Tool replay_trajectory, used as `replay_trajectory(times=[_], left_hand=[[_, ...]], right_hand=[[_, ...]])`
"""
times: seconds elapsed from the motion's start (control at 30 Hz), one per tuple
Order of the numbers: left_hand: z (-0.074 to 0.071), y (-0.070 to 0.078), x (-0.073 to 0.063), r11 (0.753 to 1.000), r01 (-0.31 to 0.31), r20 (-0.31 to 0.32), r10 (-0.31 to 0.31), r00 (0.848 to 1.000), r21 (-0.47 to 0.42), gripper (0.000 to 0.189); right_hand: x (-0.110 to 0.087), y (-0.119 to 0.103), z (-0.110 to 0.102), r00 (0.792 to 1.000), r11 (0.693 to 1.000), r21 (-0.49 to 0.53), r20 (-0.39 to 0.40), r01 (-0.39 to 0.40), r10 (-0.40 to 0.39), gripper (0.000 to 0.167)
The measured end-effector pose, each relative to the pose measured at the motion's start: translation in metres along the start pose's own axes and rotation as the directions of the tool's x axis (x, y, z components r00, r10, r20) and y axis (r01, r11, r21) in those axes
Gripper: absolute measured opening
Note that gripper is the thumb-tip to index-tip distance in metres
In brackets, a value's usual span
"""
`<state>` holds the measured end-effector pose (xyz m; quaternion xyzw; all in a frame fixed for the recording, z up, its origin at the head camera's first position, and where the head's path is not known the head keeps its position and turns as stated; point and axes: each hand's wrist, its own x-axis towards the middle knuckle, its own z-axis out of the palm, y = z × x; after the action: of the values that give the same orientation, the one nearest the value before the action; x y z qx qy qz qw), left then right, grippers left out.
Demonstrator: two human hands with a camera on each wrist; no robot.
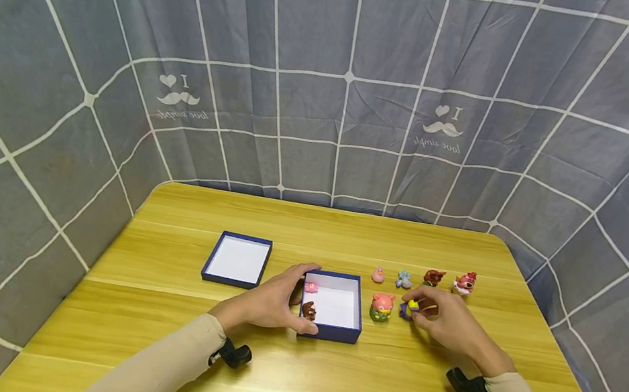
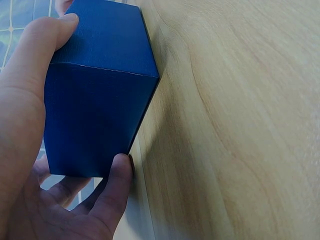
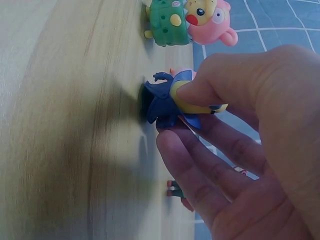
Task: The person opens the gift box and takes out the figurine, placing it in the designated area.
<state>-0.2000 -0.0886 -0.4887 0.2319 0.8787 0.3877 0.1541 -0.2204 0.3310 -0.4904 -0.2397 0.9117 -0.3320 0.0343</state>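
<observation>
My left hand (image 1: 274,302) grips the left side of an open blue box (image 1: 338,335) with a white inside; in the left wrist view the thumb presses on one wall of the box (image 2: 100,120) and the fingers wrap the opposite side. Inside, along its left wall, are a small pink figurine (image 1: 310,287) and a brown figurine (image 1: 309,310). To the right of the box, my right hand (image 1: 454,322) pinches a small blue and yellow figurine (image 3: 165,102) between thumb and fingers, low over the table. A pink figurine with a green body (image 1: 381,306) stands between this hand and the box.
Behind the right hand stand a small pink figurine (image 1: 378,275), a blue-grey one (image 1: 404,279), a dark red one (image 1: 433,278) and a pink one with a red top (image 1: 465,283). The box lid (image 1: 237,262) lies left, white inside up. A grey curtain (image 1: 315,108) hangs behind the table.
</observation>
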Motion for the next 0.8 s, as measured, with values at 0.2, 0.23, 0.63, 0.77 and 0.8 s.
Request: replay_trajectory(times=[0.2,0.23,0.63,0.77,0.8], left_hand=[[0.0002,-0.0003,-0.0001,1.000,0.003,0.001,-0.003,1.000,0.000,0.128],[0.0002,-0.0003,-0.0001,1.000,0.003,0.002,-0.003,1.000,0.001,0.128],[0.0002,-0.0001,-0.0001,1.000,-0.001,-0.002,0.001,1.000,0.002,0.128],[0.0002,0.0000,-0.0003,1.000,0.000,0.001,0.000,1.000,0.001,0.128],[0.0002,0.0000,-0.0004,1.000,0.000,0.000,0.000,1.000,0.001,0.128]], right_hand=[[-0.0008,0.0014,0.0007,1.000,1.000,0.000,0.013,-0.002,0.002,0.030],[-0.0010,0.0016,0.0007,1.000,1.000,0.001,0.016,-0.002,0.002,0.030],[-0.0036,0.0017,-0.0014,0.998,1.000,0.014,0.055,0.013,-0.014,0.033],[-0.0044,0.0020,-0.0018,0.998,1.000,0.022,0.063,0.017,-0.018,0.034],[-0.0046,0.0021,-0.0018,0.998,1.000,0.025,0.065,0.019,-0.020,0.035]])
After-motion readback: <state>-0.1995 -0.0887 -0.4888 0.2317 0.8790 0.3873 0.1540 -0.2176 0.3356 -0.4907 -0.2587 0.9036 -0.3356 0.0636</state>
